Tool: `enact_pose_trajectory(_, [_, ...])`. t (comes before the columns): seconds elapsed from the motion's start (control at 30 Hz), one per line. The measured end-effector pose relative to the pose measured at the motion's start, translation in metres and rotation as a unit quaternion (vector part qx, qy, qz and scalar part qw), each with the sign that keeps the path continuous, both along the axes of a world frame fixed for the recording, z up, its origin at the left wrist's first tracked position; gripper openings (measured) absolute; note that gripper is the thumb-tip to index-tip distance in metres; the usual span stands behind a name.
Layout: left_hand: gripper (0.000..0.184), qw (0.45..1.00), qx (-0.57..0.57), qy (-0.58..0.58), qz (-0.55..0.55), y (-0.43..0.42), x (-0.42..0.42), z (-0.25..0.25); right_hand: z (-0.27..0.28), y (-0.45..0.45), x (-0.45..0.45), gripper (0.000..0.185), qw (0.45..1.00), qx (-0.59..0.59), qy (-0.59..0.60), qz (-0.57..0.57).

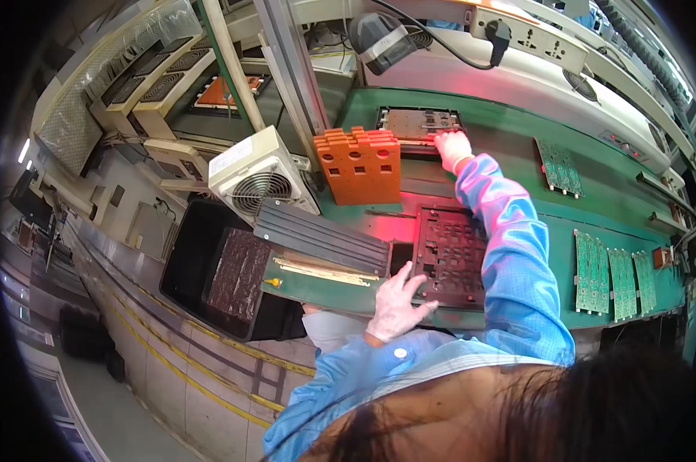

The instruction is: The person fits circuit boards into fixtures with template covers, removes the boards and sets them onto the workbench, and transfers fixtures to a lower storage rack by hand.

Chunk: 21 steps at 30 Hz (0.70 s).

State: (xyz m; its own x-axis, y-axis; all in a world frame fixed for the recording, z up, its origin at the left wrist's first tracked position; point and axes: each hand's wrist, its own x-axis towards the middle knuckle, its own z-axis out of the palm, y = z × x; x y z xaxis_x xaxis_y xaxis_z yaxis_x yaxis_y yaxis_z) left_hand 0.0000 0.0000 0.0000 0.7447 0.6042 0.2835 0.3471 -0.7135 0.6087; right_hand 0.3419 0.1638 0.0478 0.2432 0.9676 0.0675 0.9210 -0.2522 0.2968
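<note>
My left hand (398, 304), in a white glove, has its thumb and fingers spread and nothing in them. It is beside the left edge of a dark pallet (449, 258) with many cut-outs, lying flat on the bench; whether it touches is unclear. My right hand (452, 150), also gloved, reaches forward with its fingers bent around the near right corner of a second pallet (419, 123). That pallet has a grey-brown surface and a dark frame. Red light falls on it and on my fingers. Orange slotted plates (359, 165) stand upright to its left.
Green circuit boards (592, 273) lie at the right, another board (559, 167) farther back. A white fan unit (263, 173), a grey ribbed panel (321, 235) and a black bin (201, 269) are at the left. Above hangs a power strip (529, 38) with a plug and cable.
</note>
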Motion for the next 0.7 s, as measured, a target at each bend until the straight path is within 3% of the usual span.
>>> enact_pose_trajectory(0.07, [0.046,0.997,-0.019,-0.057,0.047,0.002,-0.005,0.004,0.019,-0.03,0.005,0.028,0.999,0.018,-0.014,0.026])
enact_pose_trajectory(0.17, [0.042,0.994,-0.036,-0.089,0.059,0.01,0.006,0.023,0.014,-0.083,0.043,0.02,0.98,0.139,0.011,0.141])
enact_pose_trajectory(0.2, [0.04,0.978,-0.175,-0.096,0.054,0.013,0.011,0.037,0.017,-0.103,0.047,0.02,0.973,0.151,0.017,0.173])
enact_pose_trajectory(0.23, [0.037,0.944,-0.311,-0.101,0.048,0.015,0.018,0.048,0.021,-0.124,0.049,0.02,0.965,0.162,0.023,0.203])
enact_pose_trajectory(0.3, [0.039,0.914,-0.358,-0.191,0.019,0.035,0.034,0.013,0.03,-0.164,0.043,0.022,0.962,0.17,0.036,0.212])
enact_pose_trajectory(0.37, [0.042,0.792,-0.555,-0.253,0.008,0.043,0.054,0.031,0.04,-0.207,0.029,0.024,0.96,0.16,0.048,0.224])
enact_pose_trajectory(0.43, [0.051,0.738,-0.631,-0.235,0.046,0.054,0.075,0.041,0.043,-0.244,0.013,0.025,0.962,0.15,0.065,0.217])
enact_pose_trajectory(0.5, [0.052,0.718,-0.666,-0.199,0.032,0.06,0.089,0.053,0.043,-0.276,-0.006,0.025,0.96,0.153,0.058,0.228])
enact_pose_trajectory(0.57, [0.053,0.728,-0.657,-0.194,0.023,0.073,0.109,0.029,0.039,-0.302,-0.026,0.027,0.96,0.155,0.088,0.214])
enact_pose_trajectory(0.6, [0.048,0.825,-0.552,-0.123,-0.003,0.065,0.106,0.045,0.033,-0.311,-0.033,0.026,0.957,0.173,0.093,0.214])
enact_pose_trajectory(0.63, [0.035,0.746,-0.636,-0.197,-0.029,0.07,0.108,0.021,0.029,-0.318,-0.041,0.026,0.953,0.192,0.097,0.214])
enact_pose_trajectory(0.67, [0.037,0.916,-0.36,-0.151,-0.092,0.078,0.097,-0.002,0.032,-0.324,-0.051,0.024,0.95,0.201,0.112,0.21])
enact_pose_trajectory(0.7, [0.044,0.983,-0.041,-0.097,-0.151,0.08,0.082,-0.015,0.03,-0.33,-0.061,0.021,0.952,0.204,0.118,0.193])
